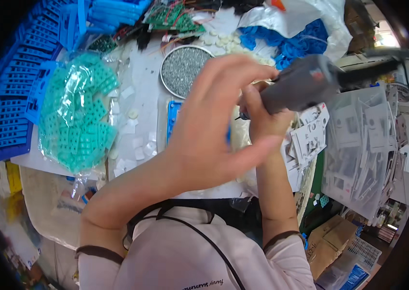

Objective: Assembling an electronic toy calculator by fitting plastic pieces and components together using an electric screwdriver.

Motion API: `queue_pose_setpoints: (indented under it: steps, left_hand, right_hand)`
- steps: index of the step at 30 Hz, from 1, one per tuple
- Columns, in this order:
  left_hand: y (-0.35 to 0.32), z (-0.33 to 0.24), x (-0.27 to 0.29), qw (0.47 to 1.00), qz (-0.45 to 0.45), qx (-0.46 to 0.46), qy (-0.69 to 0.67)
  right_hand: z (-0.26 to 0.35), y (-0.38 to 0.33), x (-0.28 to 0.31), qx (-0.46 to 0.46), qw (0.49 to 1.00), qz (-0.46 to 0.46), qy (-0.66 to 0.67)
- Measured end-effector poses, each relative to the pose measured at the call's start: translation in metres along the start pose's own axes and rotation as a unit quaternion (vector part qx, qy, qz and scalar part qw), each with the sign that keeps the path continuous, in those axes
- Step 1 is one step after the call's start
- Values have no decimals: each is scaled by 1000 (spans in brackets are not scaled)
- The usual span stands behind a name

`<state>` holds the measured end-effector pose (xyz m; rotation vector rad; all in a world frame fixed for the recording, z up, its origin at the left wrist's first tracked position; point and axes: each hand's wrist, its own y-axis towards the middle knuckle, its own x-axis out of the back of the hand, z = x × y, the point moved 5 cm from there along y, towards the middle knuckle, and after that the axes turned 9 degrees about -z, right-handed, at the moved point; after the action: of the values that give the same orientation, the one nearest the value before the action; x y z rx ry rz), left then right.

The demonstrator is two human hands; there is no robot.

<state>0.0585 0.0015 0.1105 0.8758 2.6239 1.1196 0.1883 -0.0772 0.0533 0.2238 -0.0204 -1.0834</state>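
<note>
My right hand (pixel 270 118) is wrapped round a grey electric screwdriver (pixel 306 82) held above the table, its cord end toward the upper right and its thin tip toward the left. My left hand (pixel 209 130), smeared a little by motion, is raised in front of it with curved fingers and the thumb well apart. Its fingertips come close to the screwdriver and the right fingers; whether they touch, I cannot tell. Beneath the left hand lies a blue plastic part (pixel 173 113), mostly hidden. Just beyond it stands a round dish (pixel 162 72) of small silvery screws.
A clear bag of teal perforated pieces (pixel 76 116) lies at left, beside stacked blue plastic housings (pixel 13 92). Green circuit boards (pixel 173 19) with wires and a bag of blue parts (pixel 286 41) sit at the back. White printed panels (pixel 308 137) and a translucent bin (pixel 357 145) are at right.
</note>
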Motion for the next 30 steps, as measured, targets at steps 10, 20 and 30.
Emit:
queue_pose_setpoints:
  steps: [10,20,30]
  left_hand:
    - [36,-2,-40,986,-33,49,-153]
    - [5,-1,3,996,19,17,-84]
    - [-123,37,23,949,249,21,193]
  right_hand:
    - [20,7,-9,87,986,8,-139]
    - [27,-30,-8,11,992,79,99]
    - [-7,-73,6,6,941,292,168]
